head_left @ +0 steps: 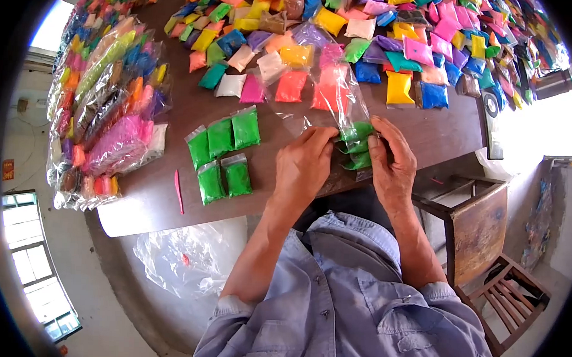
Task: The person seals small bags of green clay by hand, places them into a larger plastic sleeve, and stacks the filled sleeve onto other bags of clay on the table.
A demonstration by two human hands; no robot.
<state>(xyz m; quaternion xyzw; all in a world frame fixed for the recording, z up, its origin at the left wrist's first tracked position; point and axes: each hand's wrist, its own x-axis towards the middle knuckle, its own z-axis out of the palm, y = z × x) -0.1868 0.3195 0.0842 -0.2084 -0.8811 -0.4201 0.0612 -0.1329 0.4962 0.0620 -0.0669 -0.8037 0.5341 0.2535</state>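
Observation:
Near the table's front edge, a long clear plastic bag (346,105) holds a few green packets (358,145) stacked at its near end. My left hand (304,163) is closed, pinching the bag's left side between thumb and fingers. On the other side, my right hand (392,163) grips the bag with the thumb on the packets and the fingers round the edge. Several loose green packets (219,138) lie in two rows left of my left hand. A thin pink plastic tool (179,192) rests beside them.
Small packets in many colours (401,50) are heaped across the back of the brown table (275,123). Large clear bags of coloured packets (115,109) pile up at the left. Below the table lies crumpled plastic (185,257). A wooden chair (479,232) stands at the right.

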